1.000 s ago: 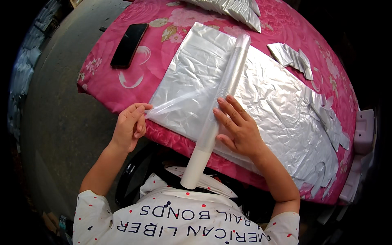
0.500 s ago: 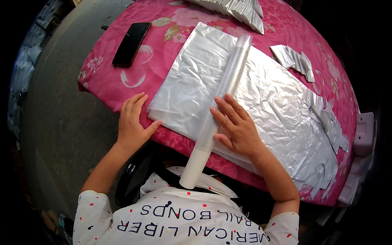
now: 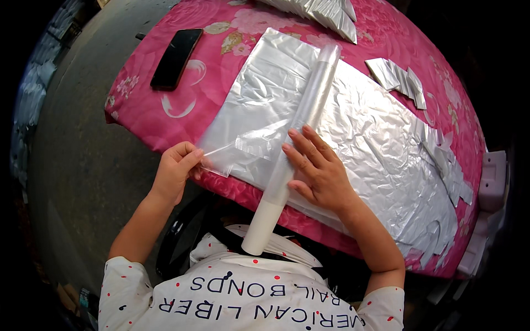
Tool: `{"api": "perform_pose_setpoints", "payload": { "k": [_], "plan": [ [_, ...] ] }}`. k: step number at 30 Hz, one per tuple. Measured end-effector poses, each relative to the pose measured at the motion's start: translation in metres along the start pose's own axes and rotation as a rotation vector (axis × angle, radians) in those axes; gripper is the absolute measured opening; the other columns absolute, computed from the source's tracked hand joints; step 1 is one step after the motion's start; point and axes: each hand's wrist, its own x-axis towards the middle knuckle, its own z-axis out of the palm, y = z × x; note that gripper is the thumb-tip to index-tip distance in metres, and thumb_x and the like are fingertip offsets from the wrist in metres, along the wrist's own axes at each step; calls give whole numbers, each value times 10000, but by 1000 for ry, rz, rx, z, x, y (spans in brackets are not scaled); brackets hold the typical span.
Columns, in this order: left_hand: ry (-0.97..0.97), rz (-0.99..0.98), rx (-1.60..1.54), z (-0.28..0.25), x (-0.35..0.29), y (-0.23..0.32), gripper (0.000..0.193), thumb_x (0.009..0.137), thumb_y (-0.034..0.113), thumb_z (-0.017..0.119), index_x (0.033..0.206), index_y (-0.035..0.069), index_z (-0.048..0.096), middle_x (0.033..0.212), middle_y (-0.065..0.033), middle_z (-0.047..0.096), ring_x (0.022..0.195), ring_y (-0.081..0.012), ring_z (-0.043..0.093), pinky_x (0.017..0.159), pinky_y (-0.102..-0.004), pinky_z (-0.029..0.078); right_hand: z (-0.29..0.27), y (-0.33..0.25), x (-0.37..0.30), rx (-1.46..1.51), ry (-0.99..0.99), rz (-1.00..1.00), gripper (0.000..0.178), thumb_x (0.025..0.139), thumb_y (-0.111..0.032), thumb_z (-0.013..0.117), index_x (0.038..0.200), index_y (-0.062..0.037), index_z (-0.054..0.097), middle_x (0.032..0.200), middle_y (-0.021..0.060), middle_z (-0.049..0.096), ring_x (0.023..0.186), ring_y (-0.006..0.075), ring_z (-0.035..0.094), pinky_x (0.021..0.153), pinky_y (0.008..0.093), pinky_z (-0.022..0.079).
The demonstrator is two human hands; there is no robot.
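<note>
A clear plastic film sheet (image 3: pixel 258 83) lies across the table, running out to the left from a roll (image 3: pixel 314 94) with a white core (image 3: pixel 263 229) that juts past the near table edge. My left hand (image 3: pixel 179 168) pinches the near left corner of the film between thumb and fingers, drawing tight folds in it. My right hand (image 3: pixel 319 170) rests on the roll with fingers stretched out and slightly apart, palm down. Right of the roll spreads crinkled silvery plastic sheeting (image 3: pixel 381 149), its right end cut into ragged strips (image 3: pixel 441 149).
The table wears a pink floral cloth (image 3: pixel 132 110). A black phone (image 3: pixel 176 59) lies at the left. Folded silvery strips (image 3: pixel 397 81) sit at the right, and a bigger stack (image 3: pixel 326 16) is at the far edge. A pale plastic piece (image 3: pixel 491 179) stands beyond the right edge.
My left hand has closed from open fingers onto the film's near left corner and lifted it slightly. My right hand has stayed on the roll.
</note>
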Motion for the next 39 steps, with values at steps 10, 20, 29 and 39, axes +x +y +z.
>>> {"api": "perform_pose_setpoints", "payload": {
  "k": [10, 20, 29, 39],
  "plan": [
    [-140, -197, 1150, 3, -25, 26, 261, 784, 222, 667, 653, 11, 584, 554, -66, 595, 519, -144, 584, 519, -285, 443, 5, -7, 20, -41, -31, -27, 601, 854, -484, 489, 1322, -110, 440, 1405, 83, 374, 1348, 285, 256, 1109, 436, 168],
    [59, -32, 885, -3, -39, 28, 191, 812, 169, 648, 750, -6, 602, 579, -70, 580, 527, -117, 559, 526, -264, 438, 30, -37, 103, 46, 94, -179, 578, 864, -502, 461, 1276, -97, 489, 1341, 109, 443, 1316, 302, 306, 1095, 467, 175],
    [-11, 146, 507, -4, -50, -2, 285, 860, 143, 573, 1088, -22, 526, 983, -137, 581, 870, -176, 583, 708, -259, 466, 46, -13, 119, 29, 129, -86, 508, 830, -383, 533, 1204, -39, 536, 1326, 152, 445, 1314, 333, 287, 1103, 453, 160],
    [-155, -166, -8, 21, -57, -4, 505, 735, 158, 714, 1132, 7, 440, 972, -100, 576, 800, -140, 582, 721, -299, 493, 80, -44, 142, 737, 551, 519, 783, 836, -335, 593, 1388, 36, 179, 1346, 244, 297, 1202, 340, 385, 980, 405, 332]
  ]
}}
